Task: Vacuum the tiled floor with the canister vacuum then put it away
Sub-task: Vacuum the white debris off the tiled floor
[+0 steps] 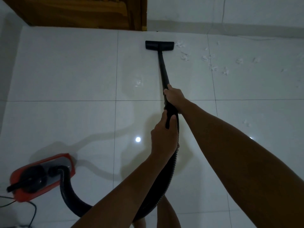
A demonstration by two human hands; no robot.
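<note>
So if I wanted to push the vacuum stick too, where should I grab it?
Grab the bare wand just past the right hand, coming from above. It is a thin, round tube slanting up from the floor head, so fingers wrap round it easily.

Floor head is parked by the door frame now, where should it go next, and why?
Probably sweep the floor head rightward along the wall. White scraps lie scattered just to its right, while the tiles on its left look clean. Both the right hand and left hand grip the wand.
</note>
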